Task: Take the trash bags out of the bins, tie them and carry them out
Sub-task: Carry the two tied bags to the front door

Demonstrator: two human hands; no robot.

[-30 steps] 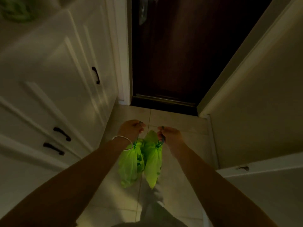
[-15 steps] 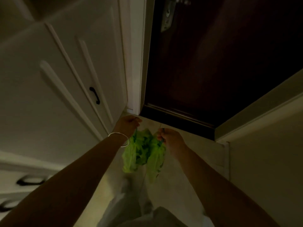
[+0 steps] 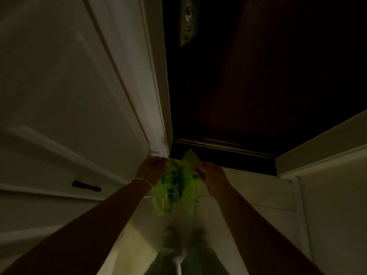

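Gripping green bags at frame centre, left hand [image 3: 153, 167] pinching one bag [image 3: 165, 192], right hand [image 3: 211, 175] the other bag [image 3: 190, 190], dark door [image 3: 258, 86] ahead.

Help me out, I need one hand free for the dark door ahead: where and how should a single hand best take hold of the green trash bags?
Grip both green trash bags at their gathered tops, from above. The left hand and right hand already pinch those necks close together, and the bodies hang slack below, so one fist could probably close round both necks. The loose, crinkled sides offer no firm hold.
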